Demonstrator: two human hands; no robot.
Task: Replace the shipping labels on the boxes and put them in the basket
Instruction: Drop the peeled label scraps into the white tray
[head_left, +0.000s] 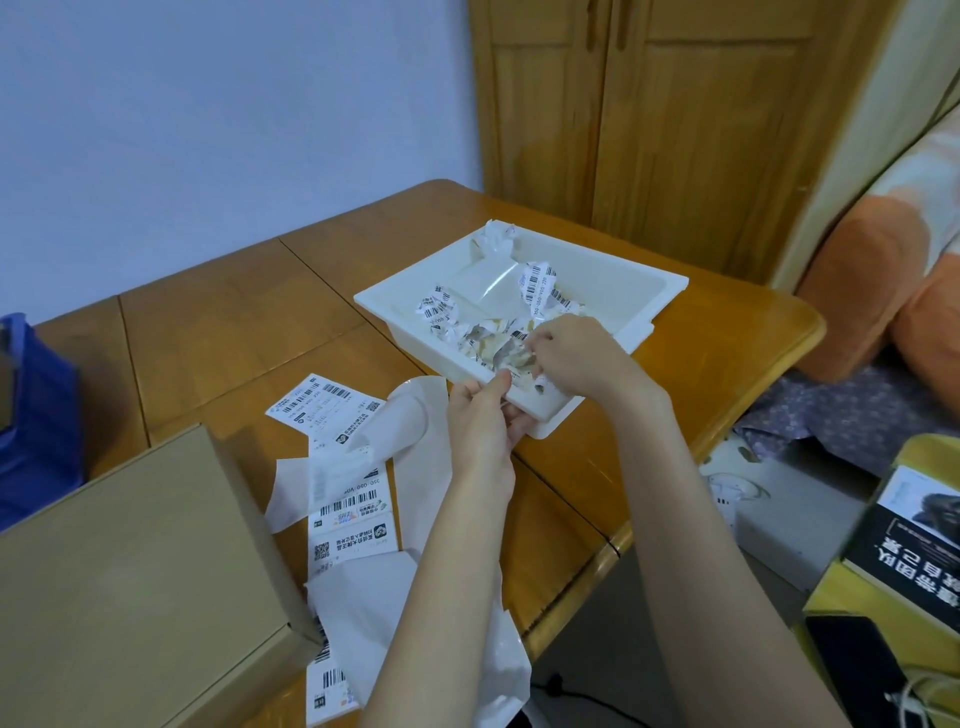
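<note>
Both hands (480, 415) (571, 358) forward, fingers pinched

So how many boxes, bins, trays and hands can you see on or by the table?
Cardboard box: 1
White tray with crumpled labels inside: 1
Blue bin at the left edge: 1
Hands: 2, the left hand gripping the tray's near rim and the right hand over the crumpled paper
Total: 5
</note>
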